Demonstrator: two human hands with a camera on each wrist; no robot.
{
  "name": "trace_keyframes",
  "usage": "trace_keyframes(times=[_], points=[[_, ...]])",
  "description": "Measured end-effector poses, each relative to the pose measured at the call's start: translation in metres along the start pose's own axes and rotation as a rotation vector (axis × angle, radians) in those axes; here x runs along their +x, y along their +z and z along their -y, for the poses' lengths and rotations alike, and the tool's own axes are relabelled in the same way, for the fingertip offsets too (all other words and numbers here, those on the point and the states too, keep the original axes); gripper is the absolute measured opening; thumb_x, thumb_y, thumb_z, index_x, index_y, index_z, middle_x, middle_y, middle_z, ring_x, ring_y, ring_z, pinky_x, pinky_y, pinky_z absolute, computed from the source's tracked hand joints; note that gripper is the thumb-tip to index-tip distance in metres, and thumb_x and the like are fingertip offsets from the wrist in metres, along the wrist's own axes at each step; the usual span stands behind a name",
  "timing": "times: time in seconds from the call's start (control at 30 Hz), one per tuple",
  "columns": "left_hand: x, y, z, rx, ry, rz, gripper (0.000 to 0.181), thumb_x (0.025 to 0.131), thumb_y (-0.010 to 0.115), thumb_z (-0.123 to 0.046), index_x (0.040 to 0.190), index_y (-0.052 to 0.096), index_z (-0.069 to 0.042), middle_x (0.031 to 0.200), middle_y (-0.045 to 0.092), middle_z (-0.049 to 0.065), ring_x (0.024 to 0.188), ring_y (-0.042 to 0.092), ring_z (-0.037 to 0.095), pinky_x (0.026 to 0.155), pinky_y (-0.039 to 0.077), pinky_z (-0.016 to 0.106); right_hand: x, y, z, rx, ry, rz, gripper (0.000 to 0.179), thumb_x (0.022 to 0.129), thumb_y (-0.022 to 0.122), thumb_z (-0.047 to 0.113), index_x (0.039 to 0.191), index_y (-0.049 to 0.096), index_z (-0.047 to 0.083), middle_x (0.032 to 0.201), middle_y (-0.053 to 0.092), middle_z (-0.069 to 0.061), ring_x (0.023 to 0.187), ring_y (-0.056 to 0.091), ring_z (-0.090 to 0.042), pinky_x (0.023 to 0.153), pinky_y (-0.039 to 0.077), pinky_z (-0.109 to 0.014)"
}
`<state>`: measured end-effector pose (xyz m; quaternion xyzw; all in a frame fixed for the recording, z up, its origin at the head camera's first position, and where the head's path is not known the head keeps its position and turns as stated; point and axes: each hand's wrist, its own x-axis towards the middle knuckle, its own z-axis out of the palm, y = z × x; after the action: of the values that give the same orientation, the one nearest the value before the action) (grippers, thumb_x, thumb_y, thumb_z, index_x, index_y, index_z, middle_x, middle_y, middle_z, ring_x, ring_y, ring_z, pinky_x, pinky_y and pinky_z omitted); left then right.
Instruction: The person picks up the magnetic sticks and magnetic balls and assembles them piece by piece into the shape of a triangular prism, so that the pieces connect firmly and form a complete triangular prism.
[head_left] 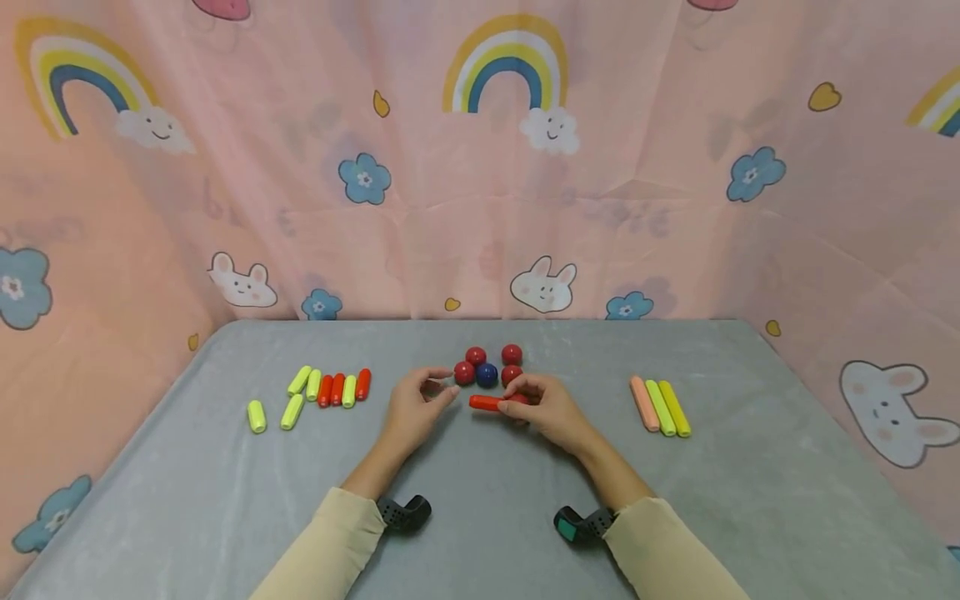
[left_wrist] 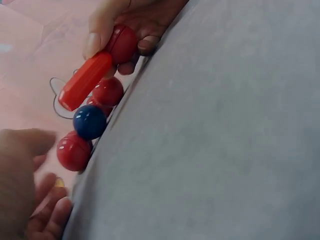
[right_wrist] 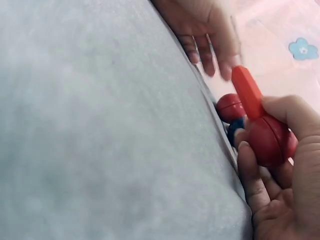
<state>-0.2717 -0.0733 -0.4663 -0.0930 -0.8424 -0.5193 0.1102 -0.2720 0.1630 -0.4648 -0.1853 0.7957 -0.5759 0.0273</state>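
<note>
My right hand (head_left: 551,412) holds a short orange-red stick (head_left: 484,403) and a red ball (right_wrist: 270,142) together over the middle of the table. The stick points left, its near end against the ball, as the right wrist view shows. My left hand (head_left: 414,406) holds nothing, its fingers spread loosely a little left of the stick's free end. Just beyond both hands sits a group of balls: a blue ball (head_left: 487,375) with several glossy red balls (head_left: 464,372) around it. Part of the rearmost ones is hidden in the wrist views.
On the left of the grey table (head_left: 480,517) lie several short yellow-green sticks (head_left: 292,412) and red sticks (head_left: 363,384). To the right, a peach stick (head_left: 645,404) lies beside two longer yellowish sticks (head_left: 667,408). A pink patterned curtain (head_left: 637,233) hangs behind.
</note>
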Motion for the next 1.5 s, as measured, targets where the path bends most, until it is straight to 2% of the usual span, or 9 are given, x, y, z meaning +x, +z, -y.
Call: trace_keyframes(times=[0.13,0.23,0.37,0.47,0.6,0.77,0.9,1.27,1.5], points=[[0.003,-0.005,-0.002,0.072,-0.06,0.103,0.042,0.091,0.074,-0.017,0.13,0.063,-0.007,0.129,0.065,0.015,0.11,0.064,0.027,0.092,0.055,0.043,-0.002,0.0,0.001,0.063,0.016,-0.031,0.02,0.093,0.072,0.012,0.108,0.072,-0.001,0.096,0.068,-0.018,0.071,0.062,-0.012,0.067,0.055,-0.023],[0.017,-0.007,-0.012,0.165,-0.094,0.195,0.048,0.093,0.072,-0.021,0.137,0.059,-0.01,0.137,0.062,0.017,0.111,0.064,0.029,0.093,0.055,0.046,-0.002,-0.002,0.002,0.085,0.032,-0.067,0.023,0.094,0.071,0.012,0.112,0.072,-0.002,0.105,0.067,-0.021,0.074,0.065,-0.011,0.07,0.057,-0.022],[0.039,-0.003,-0.022,0.303,-0.06,0.293,0.051,0.091,0.076,-0.027,0.137,0.06,-0.011,0.134,0.064,0.016,0.113,0.064,0.03,0.096,0.055,0.048,-0.001,-0.003,0.001,0.11,0.049,-0.105,0.025,0.094,0.07,0.01,0.115,0.071,-0.004,0.115,0.065,-0.025,0.076,0.067,-0.012,0.071,0.06,-0.023],[0.045,0.0,-0.019,0.35,-0.037,0.301,0.045,0.087,0.08,-0.028,0.126,0.065,-0.011,0.122,0.07,0.012,0.108,0.065,0.027,0.095,0.054,0.046,-0.001,-0.002,0.001,0.113,0.054,-0.107,0.025,0.094,0.07,0.009,0.115,0.071,-0.004,0.12,0.065,-0.026,0.079,0.068,-0.013,0.071,0.06,-0.023],[0.045,-0.001,-0.008,0.267,-0.053,0.256,0.035,0.087,0.08,-0.025,0.115,0.068,-0.009,0.109,0.071,0.009,0.099,0.066,0.023,0.084,0.057,0.038,0.001,0.001,0.001,0.109,0.06,-0.108,0.024,0.094,0.07,0.009,0.115,0.071,-0.004,0.123,0.064,-0.025,0.082,0.067,-0.016,0.071,0.06,-0.024],[0.037,-0.01,0.006,-0.046,-0.114,0.233,0.041,0.087,0.08,-0.023,0.124,0.068,-0.008,0.116,0.071,0.011,0.095,0.069,0.02,0.071,0.059,0.031,0.002,0.002,-0.001,0.083,0.061,-0.114,0.023,0.094,0.07,0.009,0.114,0.071,-0.003,0.121,0.064,-0.024,0.08,0.067,-0.016,0.07,0.06,-0.023],[0.032,-0.016,0.011,-0.197,-0.149,0.247,0.047,0.087,0.08,-0.022,0.13,0.065,-0.01,0.125,0.07,0.011,0.09,0.067,0.013,0.07,0.055,0.025,0.001,0.002,-0.002,0.051,0.059,-0.098,0.023,0.094,0.071,0.01,0.114,0.071,-0.002,0.116,0.065,-0.023,0.079,0.066,-0.016,0.071,0.059,-0.023],[0.029,-0.013,0.014,-0.171,-0.096,0.302,0.045,0.083,0.083,-0.018,0.125,0.069,-0.01,0.122,0.072,0.011,0.094,0.07,0.014,0.075,0.055,0.023,0.0,0.002,0.001,0.012,0.065,-0.083,0.023,0.094,0.072,0.015,0.112,0.072,0.001,0.108,0.067,-0.02,0.076,0.064,-0.015,0.069,0.056,-0.021],[0.028,-0.012,0.011,-0.175,-0.065,0.291,0.044,0.082,0.084,-0.014,0.123,0.07,-0.007,0.119,0.074,0.013,0.089,0.069,0.013,0.076,0.054,0.023,0.001,0.001,0.001,0.004,0.064,-0.07,0.024,0.094,0.072,0.018,0.113,0.072,0.003,0.097,0.069,-0.017,0.075,0.064,-0.015,0.07,0.055,-0.021]])
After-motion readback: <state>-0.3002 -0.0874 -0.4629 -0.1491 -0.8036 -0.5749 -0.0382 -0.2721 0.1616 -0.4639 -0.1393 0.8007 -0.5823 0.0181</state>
